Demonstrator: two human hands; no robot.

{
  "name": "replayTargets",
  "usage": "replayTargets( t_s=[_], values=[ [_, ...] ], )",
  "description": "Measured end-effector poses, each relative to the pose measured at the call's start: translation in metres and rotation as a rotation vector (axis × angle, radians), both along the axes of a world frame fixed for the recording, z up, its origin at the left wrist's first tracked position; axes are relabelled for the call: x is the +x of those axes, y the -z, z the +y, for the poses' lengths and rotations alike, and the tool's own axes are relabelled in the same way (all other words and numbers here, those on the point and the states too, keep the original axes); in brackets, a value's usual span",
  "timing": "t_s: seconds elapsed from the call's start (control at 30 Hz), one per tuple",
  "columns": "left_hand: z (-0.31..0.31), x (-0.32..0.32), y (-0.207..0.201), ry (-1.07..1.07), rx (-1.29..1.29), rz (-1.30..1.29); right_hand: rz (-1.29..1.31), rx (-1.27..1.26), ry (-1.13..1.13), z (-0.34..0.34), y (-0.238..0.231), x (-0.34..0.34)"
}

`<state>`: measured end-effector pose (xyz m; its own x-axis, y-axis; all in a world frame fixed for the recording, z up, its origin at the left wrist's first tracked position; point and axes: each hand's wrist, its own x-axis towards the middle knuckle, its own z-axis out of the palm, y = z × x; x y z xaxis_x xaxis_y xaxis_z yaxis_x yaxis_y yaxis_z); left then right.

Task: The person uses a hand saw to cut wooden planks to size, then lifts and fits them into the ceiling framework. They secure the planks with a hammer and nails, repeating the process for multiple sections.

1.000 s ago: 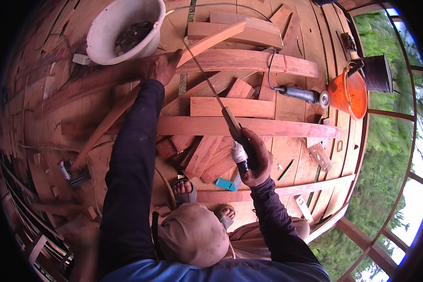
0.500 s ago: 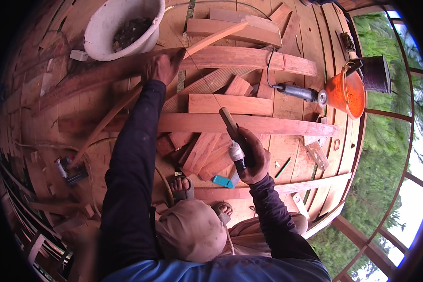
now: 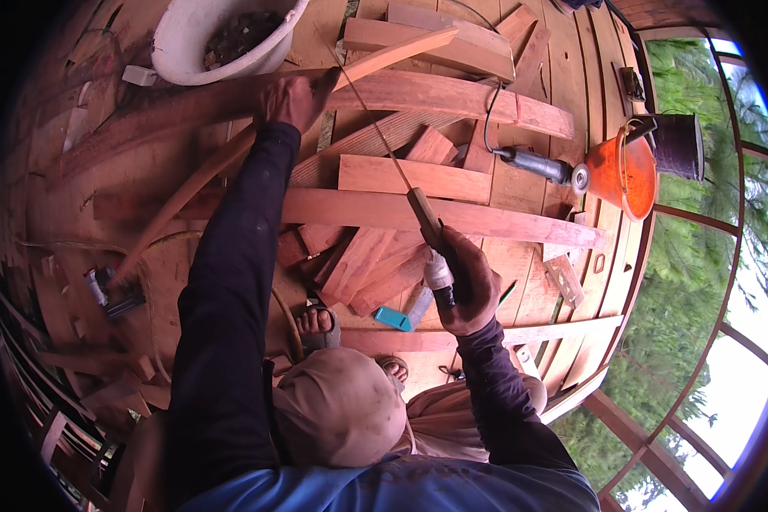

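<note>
My left hand [image 3: 288,104] is closed around a long thin wooden strip [image 3: 183,198] that runs slantwise across a reddish beam [image 3: 427,92]. My right hand [image 3: 474,286] grips the wooden handle of a handsaw [image 3: 419,209]; white and black wrapping covers the grip's lower part. The saw's narrow blade, seen almost edge-on, reaches up and left to the strip just right of my left hand. Whether its teeth are in the wood, I cannot tell. A second beam [image 3: 452,213] lies nearer me, below the blade.
Wood offcuts [image 3: 371,264] are scattered between the beams. An angle grinder [image 3: 538,165] lies at right beside an orange bucket [image 3: 623,177] and a black bucket [image 3: 681,147]. A white basin [image 3: 169,55] holds dark bits at upper left. Near my feet lies a turquoise item [image 3: 392,318].
The saw and my right hand have shifted slightly down and right, with the blade drawn back along its line. My left hand stays on the strip. The whole view has tilted a little.
</note>
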<state>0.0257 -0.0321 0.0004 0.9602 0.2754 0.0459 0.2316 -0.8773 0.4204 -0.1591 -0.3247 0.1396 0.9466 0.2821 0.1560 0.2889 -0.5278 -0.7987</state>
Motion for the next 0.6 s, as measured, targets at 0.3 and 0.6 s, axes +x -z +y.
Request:
replayTargets(
  t_s=[0.3, 0.6],
  values=[
    [-0.002, -0.005, -0.001, 0.029, 0.064, -0.071, 0.025, -0.023, 0.011, -0.004, -0.003, -0.001],
    [0.005, 0.007, 0.011, 0.023, 0.052, -0.023, 0.086, 0.046, 0.018, 0.004, -0.001, 0.014]
  ],
)
